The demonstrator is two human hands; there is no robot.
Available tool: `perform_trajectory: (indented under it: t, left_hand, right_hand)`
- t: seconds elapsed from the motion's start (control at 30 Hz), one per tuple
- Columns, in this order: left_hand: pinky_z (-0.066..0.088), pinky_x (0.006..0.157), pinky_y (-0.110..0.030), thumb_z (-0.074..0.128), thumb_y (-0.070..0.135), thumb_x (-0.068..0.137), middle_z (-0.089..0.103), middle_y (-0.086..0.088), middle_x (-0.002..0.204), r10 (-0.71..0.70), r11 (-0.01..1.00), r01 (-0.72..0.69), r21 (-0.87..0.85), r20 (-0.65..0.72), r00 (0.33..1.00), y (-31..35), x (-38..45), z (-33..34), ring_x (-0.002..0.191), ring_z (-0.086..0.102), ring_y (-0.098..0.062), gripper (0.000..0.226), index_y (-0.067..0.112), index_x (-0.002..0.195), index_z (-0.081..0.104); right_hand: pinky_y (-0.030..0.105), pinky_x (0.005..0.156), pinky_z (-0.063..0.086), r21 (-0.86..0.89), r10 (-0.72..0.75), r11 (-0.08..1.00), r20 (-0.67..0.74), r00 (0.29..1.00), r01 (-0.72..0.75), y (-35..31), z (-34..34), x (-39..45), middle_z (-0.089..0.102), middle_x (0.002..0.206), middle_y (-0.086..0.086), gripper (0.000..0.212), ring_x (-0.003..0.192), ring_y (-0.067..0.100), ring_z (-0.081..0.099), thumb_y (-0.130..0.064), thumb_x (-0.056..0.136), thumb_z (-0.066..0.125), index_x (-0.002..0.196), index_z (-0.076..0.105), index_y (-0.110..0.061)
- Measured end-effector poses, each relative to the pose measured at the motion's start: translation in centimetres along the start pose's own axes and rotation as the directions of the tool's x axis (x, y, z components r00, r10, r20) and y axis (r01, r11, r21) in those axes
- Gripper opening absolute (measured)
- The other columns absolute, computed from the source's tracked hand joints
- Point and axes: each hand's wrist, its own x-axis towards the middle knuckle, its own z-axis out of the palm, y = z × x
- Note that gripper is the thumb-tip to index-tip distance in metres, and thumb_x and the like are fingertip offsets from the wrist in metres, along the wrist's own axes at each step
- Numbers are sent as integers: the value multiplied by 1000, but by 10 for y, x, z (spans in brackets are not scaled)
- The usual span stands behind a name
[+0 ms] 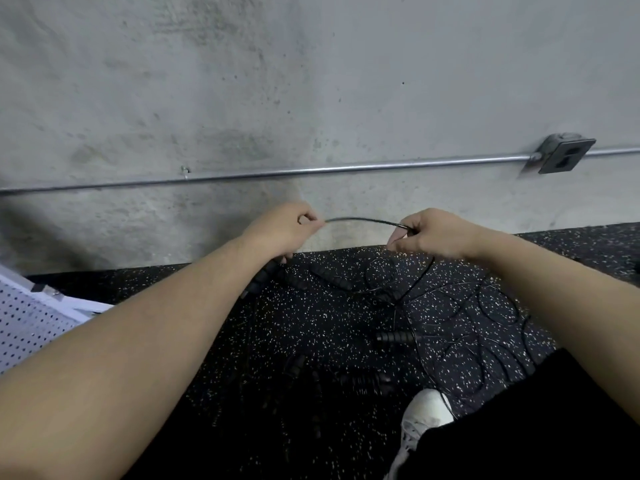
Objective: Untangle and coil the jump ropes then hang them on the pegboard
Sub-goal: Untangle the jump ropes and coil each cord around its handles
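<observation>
A thin black jump rope cord (363, 220) arcs between my two raised hands in front of the wall. My left hand (282, 233) pinches one end of that span and also holds black ribbed handles (263, 277) that hang below it. My right hand (433, 233) grips the cord's other end. Beneath my hands, a tangle of black cords (460, 306) loops over the speckled floor, with further ribbed handles (394, 337) lying among them. The white pegboard (31, 323) shows at the left edge, low and slanted.
A grey concrete wall (311, 81) carries a metal conduit (311, 171) and an outlet box (564, 154) at the right. Black speckled rubber flooring (311, 323) fills the lower half. My white shoe (422, 420) and a dark trouser leg stand at the lower right.
</observation>
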Motion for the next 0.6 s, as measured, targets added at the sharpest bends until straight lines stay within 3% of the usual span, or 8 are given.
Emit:
perform_trajectory:
  t: [0.07, 0.17, 0.27, 0.33, 0.43, 0.5, 0.6]
  left_hand:
    - [54, 56, -29, 54, 52, 101, 61, 12, 102, 120, 992, -120, 29, 5, 993, 11, -4, 6, 60, 65, -9, 24, 37, 118, 63]
    - [44, 71, -27, 53, 55, 100, 52, 16, 116, 327, 933, -333, 139, 65, 943, 34, -9, 20, 87, 59, -4, 33, 35, 123, 66]
    - [43, 72, -30, 51, 45, 104, 59, 6, 124, 407, 887, -431, 167, 160, 899, 47, -11, 35, 104, 61, -16, 27, 27, 103, 71]
    - [44, 69, -30, 45, 39, 107, 64, 2, 110, 388, 910, -409, 71, 206, 898, 53, -15, 39, 91, 65, -14, 32, 20, 98, 70]
    - [54, 56, -33, 28, 37, 110, 58, 5, 69, 279, 959, -257, -120, 247, 928, 63, -19, 42, 53, 62, -10, 41, 24, 110, 67]
    - [56, 57, -32, 28, 42, 109, 58, 3, 64, 273, 959, -244, -141, 248, 930, 67, -23, 45, 50, 63, -12, 41, 26, 108, 66]
    - [51, 57, -38, 45, 44, 106, 60, 1, 70, 356, 934, -353, -52, 165, 920, 63, -17, 49, 55, 60, -13, 35, 20, 89, 62]
  right_hand:
    - [8, 39, 29, 10, -9, 1000, -8, 1000, 9, -2, 0, -1, 58, 51, -14, 8, 36, -4, 43, -22, 92, 74, 93, 75, -15]
    - [11, 41, 31, -53, -43, 998, 8, 999, 43, -8, 5, 2, 61, 61, -10, 11, 41, -3, 43, -26, 87, 79, 83, 73, -19]
    - [13, 42, 32, -58, -63, 996, -10, 998, 62, -15, 7, 3, 56, 55, -15, 10, 44, 0, 43, -16, 85, 79, 81, 70, -20]
    - [12, 42, 32, -52, -63, 997, -41, 997, 61, -15, 6, 4, 57, 58, -13, 10, 41, -2, 43, -11, 84, 78, 86, 71, -17]
    - [8, 39, 30, -54, -36, 998, -100, 994, 31, -11, 1, 3, 58, 63, -8, 8, 36, -5, 44, -7, 85, 75, 88, 70, -14]
    - [8, 38, 30, -68, -28, 997, -112, 993, 20, -9, 0, 2, 59, 63, -8, 8, 37, -4, 45, -8, 85, 75, 89, 70, -14]
    - [11, 43, 34, -74, -50, 996, -79, 996, 44, -7, 1, 2, 61, 65, -8, 10, 45, -1, 46, -14, 85, 76, 84, 71, -23]
